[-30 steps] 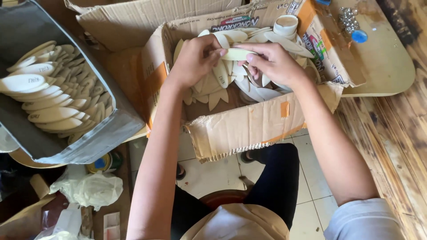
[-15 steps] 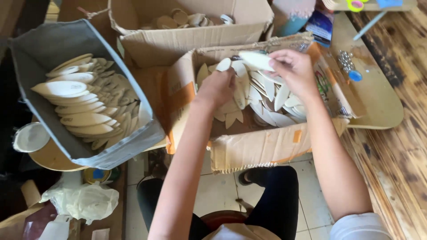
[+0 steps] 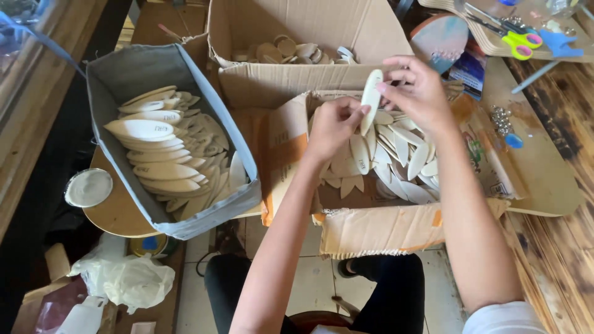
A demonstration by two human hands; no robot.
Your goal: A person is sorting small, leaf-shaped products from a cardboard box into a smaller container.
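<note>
Right hand [image 3: 421, 93]: fingers pinch wooden leaf piece [image 3: 370, 96] – upright.
Left hand [image 3: 334, 124]: fingertips hold its lower edge – above cardboard box [image 3: 383, 232].

We see a grey fabric bin [image 3: 238, 148] of stacked pale oval blanks [image 3: 158, 154] at left, a back cardboard box [image 3: 291, 28] holding round discs [image 3: 288, 49], green-handled scissors [image 3: 516, 42] on the bench [image 3: 550, 179], and a crumpled white bag [image 3: 133, 281] on the floor.

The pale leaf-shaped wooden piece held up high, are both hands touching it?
Touching. Head view: right hand pinches the wooden piece top; left hand fingers meet its bottom.
</note>
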